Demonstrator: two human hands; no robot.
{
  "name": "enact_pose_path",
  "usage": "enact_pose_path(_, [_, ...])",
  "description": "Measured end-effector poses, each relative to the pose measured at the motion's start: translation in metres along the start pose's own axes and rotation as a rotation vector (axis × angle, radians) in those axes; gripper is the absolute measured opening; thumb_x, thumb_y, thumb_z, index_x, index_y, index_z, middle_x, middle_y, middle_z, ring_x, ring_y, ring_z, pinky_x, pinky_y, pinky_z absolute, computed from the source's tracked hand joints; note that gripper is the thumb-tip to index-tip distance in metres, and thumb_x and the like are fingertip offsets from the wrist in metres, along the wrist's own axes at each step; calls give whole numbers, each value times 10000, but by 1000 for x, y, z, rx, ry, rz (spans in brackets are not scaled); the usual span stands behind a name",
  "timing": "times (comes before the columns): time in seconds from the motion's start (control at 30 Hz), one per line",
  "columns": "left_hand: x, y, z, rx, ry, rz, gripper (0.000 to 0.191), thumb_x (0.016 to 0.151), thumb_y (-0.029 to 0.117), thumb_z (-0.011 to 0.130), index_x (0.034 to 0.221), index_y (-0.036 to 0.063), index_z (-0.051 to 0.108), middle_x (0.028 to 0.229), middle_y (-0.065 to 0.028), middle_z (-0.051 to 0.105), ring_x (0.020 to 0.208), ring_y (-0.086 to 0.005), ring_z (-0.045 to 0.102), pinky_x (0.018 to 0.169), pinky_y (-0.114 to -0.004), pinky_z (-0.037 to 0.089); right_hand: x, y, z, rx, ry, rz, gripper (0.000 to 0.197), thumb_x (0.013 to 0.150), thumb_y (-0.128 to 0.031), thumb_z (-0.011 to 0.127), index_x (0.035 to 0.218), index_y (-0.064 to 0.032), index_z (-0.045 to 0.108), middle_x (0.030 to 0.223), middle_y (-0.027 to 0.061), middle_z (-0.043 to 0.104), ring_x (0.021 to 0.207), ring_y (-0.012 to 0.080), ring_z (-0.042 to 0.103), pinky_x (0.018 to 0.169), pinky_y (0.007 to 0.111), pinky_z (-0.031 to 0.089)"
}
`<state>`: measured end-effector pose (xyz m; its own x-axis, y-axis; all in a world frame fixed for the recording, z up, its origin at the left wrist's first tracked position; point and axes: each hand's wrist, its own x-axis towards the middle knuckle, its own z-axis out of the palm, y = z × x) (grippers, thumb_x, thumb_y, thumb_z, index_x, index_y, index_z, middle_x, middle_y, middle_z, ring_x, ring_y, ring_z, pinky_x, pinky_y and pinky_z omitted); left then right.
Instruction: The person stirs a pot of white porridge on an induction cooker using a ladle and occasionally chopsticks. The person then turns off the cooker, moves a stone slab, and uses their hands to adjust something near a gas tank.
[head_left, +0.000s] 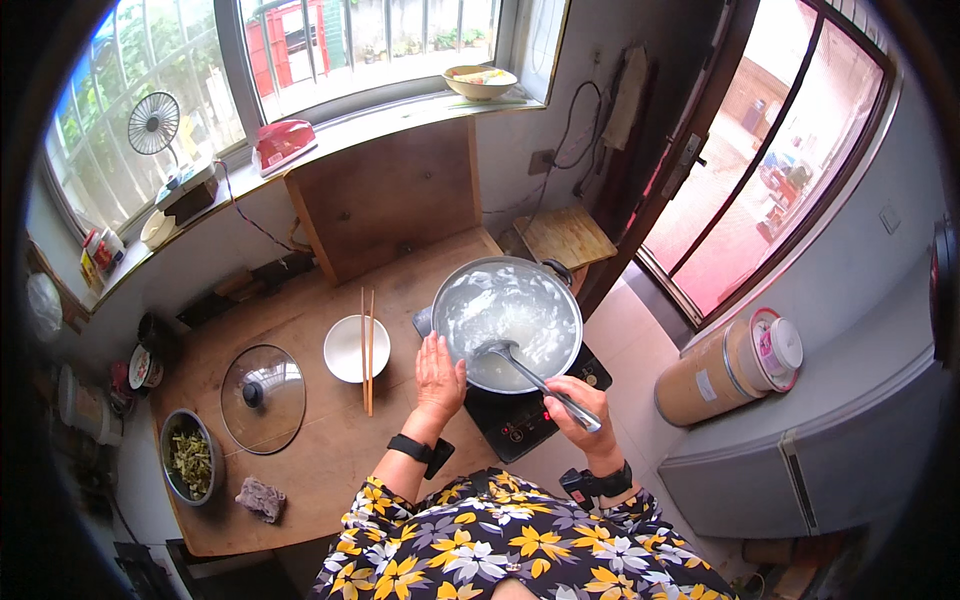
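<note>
A wide metal pot (480, 300) stands on a black induction cooker (501, 435), filled with cloudy whitish liquid that has pale streaks on it. My right hand (581, 416) grips the handle of a metal ladle (529, 369), and the ladle's bowl sits in the liquid by the near side. Held flat beside the pot's left rim is my left hand (440, 379), its palm edge-on and nothing in it; whether it touches the rim I cannot tell. Left of it, a pair of wooden chopsticks (368, 352) lies across a white bowl (341, 349).
Further left on the wooden table (322, 465) are a glass lid (277, 405), a grey bowl of chopped greens (190, 461) and a crumpled cloth (260, 499). A wooden stool (564, 236) stands behind the pot. To the right are a cardboard drum (697, 375) and a grey refrigerator (727, 487).
</note>
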<state>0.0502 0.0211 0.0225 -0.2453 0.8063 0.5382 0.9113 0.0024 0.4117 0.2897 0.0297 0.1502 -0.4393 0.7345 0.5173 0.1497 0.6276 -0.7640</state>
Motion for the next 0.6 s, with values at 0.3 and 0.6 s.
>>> enact_pose_path(0.3, [0,1,-1,2,4,-4,586,835,224,544,1269,-118,351,1332,-309,355,1247,-440,342,1053,-492,260,10,21,20,-42,28,-109,169,741,-15,649,886,47,588,888,179,625,786,295,634,716,315,507])
enact_pose_path(0.6, [-1,-1,1,-8,-16,-18,571,848,230,524,1267,-121,360,1339,-312,346,1256,-441,329,1059,-490,250,23,40,23,-75,83,-140,159,748,-17,639,882,49,584,868,191,618,787,328,621,713,337,501])
